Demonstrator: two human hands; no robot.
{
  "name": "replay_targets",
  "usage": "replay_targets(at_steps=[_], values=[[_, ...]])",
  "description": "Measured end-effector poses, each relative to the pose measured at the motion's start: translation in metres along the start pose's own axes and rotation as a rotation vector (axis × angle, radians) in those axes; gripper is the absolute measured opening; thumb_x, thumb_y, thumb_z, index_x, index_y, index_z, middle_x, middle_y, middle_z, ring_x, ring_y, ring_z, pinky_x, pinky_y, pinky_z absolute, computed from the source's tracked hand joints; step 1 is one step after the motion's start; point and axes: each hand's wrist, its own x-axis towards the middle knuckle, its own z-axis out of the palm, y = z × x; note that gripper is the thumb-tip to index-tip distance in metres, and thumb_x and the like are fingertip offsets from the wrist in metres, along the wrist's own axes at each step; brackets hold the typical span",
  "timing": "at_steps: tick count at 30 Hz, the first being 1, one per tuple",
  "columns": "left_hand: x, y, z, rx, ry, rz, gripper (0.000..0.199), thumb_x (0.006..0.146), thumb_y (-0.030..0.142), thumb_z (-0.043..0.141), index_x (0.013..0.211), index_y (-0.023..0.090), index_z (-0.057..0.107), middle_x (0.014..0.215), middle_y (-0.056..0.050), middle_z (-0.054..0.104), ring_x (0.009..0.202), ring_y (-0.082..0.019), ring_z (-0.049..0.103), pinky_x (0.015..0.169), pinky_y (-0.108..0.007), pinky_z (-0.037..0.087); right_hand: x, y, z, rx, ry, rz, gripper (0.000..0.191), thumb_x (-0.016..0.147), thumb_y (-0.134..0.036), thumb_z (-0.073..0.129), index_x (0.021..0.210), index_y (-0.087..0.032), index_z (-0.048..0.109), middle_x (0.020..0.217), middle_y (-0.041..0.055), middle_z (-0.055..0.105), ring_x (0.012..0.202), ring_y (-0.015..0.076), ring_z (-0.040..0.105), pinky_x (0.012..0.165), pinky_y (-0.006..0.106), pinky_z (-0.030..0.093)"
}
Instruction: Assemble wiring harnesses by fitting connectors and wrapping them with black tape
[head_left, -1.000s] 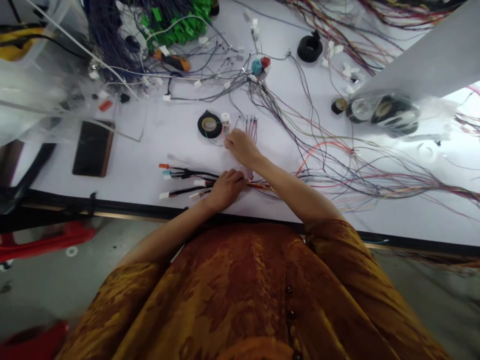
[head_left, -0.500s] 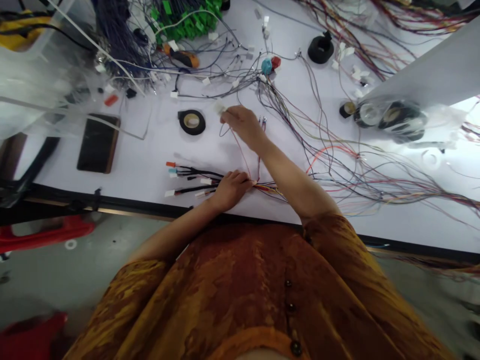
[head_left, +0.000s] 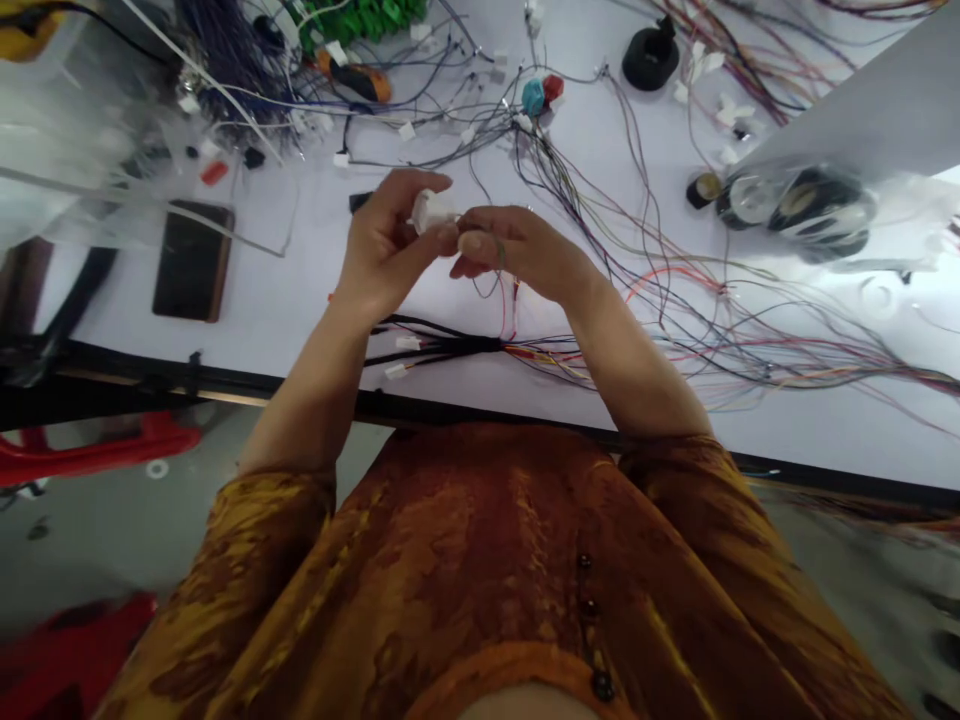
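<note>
Left hand (head_left: 386, 240) pinches a light, seemingly brittle white plastic connector (head_left: 431, 212) by its body; right hand (head_left: 517, 250) close beside, grip unclear.

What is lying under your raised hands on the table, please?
A black and coloured wire bundle lies below the left hand and right hand; whatever is directly beneath them is hidden.

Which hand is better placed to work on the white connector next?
Probably the right hand: its fingertips sit close beside the white connector, while the left hand is tied up gripping it.
</note>
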Motion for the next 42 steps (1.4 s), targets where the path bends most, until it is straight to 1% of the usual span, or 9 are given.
replay_targets(at_steps=[4,6,12,19,24,29,35,38,42], values=[[0.006,-0.007,-0.011,0.116,0.028,0.028,0.04,0.09,0.045,0.073,0.114,0.016,0.06,0.082,0.002,0.055,0.077,-0.01,0.059,0.075,-0.029,0.051,-0.008,0.004,-0.011,-0.053,0.429,0.012,0.046,0.108,-0.055,0.031,0.106,-0.018,0.06,0.097,0.0054,0.065,0.091,0.0143,0.067,0.085,0.03,0.054],[0.007,-0.019,-0.016,0.162,0.023,0.008,0.036,0.093,0.046,0.069,0.113,0.018,0.059,0.079,0.003,0.055,0.072,-0.009,0.058,0.071,-0.028,0.05,-0.011,0.009,-0.019,0.032,0.492,0.059,0.057,0.108,-0.057,0.014,0.114,-0.02,0.057,0.097,0.007,0.064,0.082,0.0156,0.066,0.078,0.033,0.057],[-0.003,-0.053,-0.029,0.604,0.129,-0.125,0.023,0.094,0.037,0.064,0.11,0.021,0.057,0.079,0.0,0.062,0.071,-0.016,0.057,0.074,-0.036,0.052,-0.005,0.03,-0.02,0.025,0.366,0.131,0.028,0.105,-0.042,0.033,0.104,-0.023,0.053,0.107,0.0072,0.066,0.08,0.0148,0.063,0.072,0.031,0.055],[-0.02,-0.066,-0.032,1.118,-0.052,-0.325,0.026,0.091,0.03,0.053,0.104,0.011,0.065,0.111,-0.027,0.067,0.107,-0.044,0.064,0.084,-0.055,0.051,-0.012,0.073,0.023,-0.39,0.142,0.132,0.009,0.09,-0.017,0.06,0.081,-0.015,0.064,0.079,0.0012,0.063,0.077,0.0118,0.055,0.077,0.027,0.043],[-0.013,-0.056,-0.034,1.124,-0.071,-0.301,0.031,0.093,0.031,0.054,0.113,0.01,0.065,0.118,-0.022,0.068,0.114,-0.038,0.063,0.096,-0.051,0.05,-0.042,0.069,0.021,-0.547,0.107,0.085,0.013,0.093,-0.017,0.057,0.093,-0.013,0.07,0.096,0.0079,0.069,0.085,0.0147,0.061,0.08,0.028,0.045],[0.043,-0.061,-0.047,0.967,0.069,-0.232,0.029,0.096,0.02,0.045,0.116,0.011,0.064,0.12,-0.017,0.068,0.11,-0.027,0.065,0.102,-0.04,0.049,-0.057,0.059,0.012,-0.475,0.119,0.13,0.015,0.093,-0.02,0.057,0.094,-0.015,0.071,0.091,0.0053,0.07,0.079,0.0133,0.061,0.074,0.025,0.046],[0.117,-0.096,-0.061,1.072,0.052,-0.345,0.038,0.084,0.006,0.047,0.117,0.01,0.066,0.135,-0.023,0.059,0.121,-0.039,0.061,0.099,-0.053,0.05,-0.029,0.052,0.018,-0.406,0.083,-0.014,0.015,0.094,-0.023,0.055,0.092,-0.017,0.069,0.09,0.0029,0.071,0.082,0.0134,0.061,0.077,0.026,0.046],[0.117,-0.097,-0.061,1.113,0.068,-0.3,0.031,0.086,0.007,0.046,0.109,0.009,0.067,0.132,-0.025,0.06,0.13,-0.042,0.052,0.104,-0.059,0.043,0.002,0.05,0.015,-0.405,0.162,-0.047,0.016,0.094,-0.023,0.054,0.093,-0.016,0.068,0.088,0.0024,0.069,0.081,0.0131,0.06,0.078,0.026,0.046],[0.09,-0.069,-0.052,1.035,0.194,0.031,0.019,0.091,0.017,0.05,0.103,0.017,0.066,0.129,-0.018,0.064,0.129,-0.038,0.051,0.108,-0.058,0.039,0.058,0.049,0.011,-0.507,0.404,-0.071,0.042,0.091,-0.012,0.052,0.133,-0.016,0.055,0.091,0.0015,0.068,0.08,0.0136,0.058,0.079,0.027,0.046]])
